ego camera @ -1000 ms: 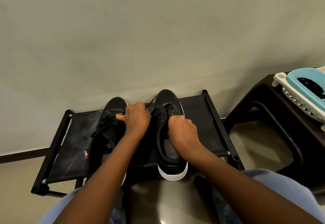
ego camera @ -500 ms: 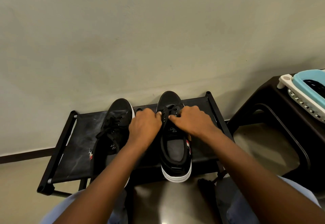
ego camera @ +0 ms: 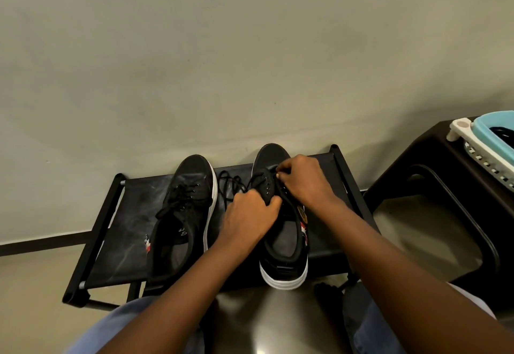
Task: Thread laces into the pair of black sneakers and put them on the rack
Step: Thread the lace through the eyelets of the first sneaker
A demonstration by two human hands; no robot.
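Head view: two black sneakers stand on the rack (ego camera: pixel 116 245) in the lower centre of the frame. The right sneaker (ego camera: pixel 283 248) is at centre, the left sneaker (ego camera: pixel 186 211) beside it toward the left. The left hand (ego camera: pixel 247 217) grips the right sneaker's eyelet flap. The right hand (ego camera: pixel 303 181) pinches the lace (ego camera: pixel 230 184) near the toe. A basket (ego camera: pixel 484 142) sits at the right edge.

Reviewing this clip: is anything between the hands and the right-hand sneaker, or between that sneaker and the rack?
Nothing visible. Both the left hand and right hand are already on the right sneaker, pinching its lace near the eyelets. That sneaker already sits on the rack, beside the left sneaker.
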